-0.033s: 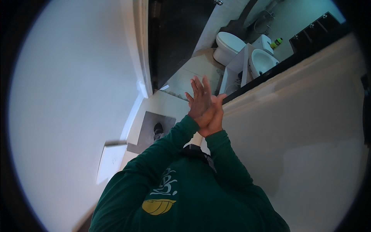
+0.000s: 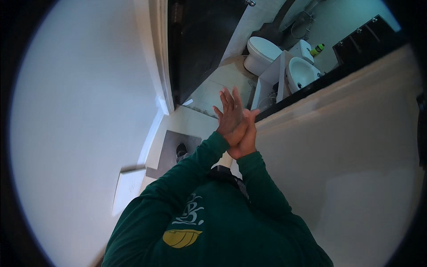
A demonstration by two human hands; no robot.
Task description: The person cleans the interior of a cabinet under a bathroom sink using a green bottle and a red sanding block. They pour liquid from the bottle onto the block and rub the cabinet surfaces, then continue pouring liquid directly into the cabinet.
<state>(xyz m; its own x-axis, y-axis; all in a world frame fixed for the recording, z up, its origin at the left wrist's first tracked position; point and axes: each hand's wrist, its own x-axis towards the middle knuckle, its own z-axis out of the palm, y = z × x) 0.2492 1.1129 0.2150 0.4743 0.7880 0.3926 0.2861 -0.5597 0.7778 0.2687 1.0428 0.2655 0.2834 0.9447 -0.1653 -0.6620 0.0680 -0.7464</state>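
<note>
My two hands are raised in front of my chest and touch each other, palm toward palm. My left hand (image 2: 230, 116) shows its back, its fingers stretched out and spread apart. Behind and to the right of it, my right hand (image 2: 247, 141) presses against its lower part, the thumb side pointing outward. The left hand covers most of the right hand's fingers. No object shows in either hand. Both forearms wear green sleeves (image 2: 202, 156).
Ahead, a dark door (image 2: 198, 49) stands open onto a bathroom with a toilet (image 2: 258, 60), a washbasin (image 2: 302, 71) and a green bottle (image 2: 317, 50). White walls (image 2: 84, 102) close in on both sides. On the floor lies a grey mat (image 2: 167, 149) with my shoe (image 2: 181, 149) on it.
</note>
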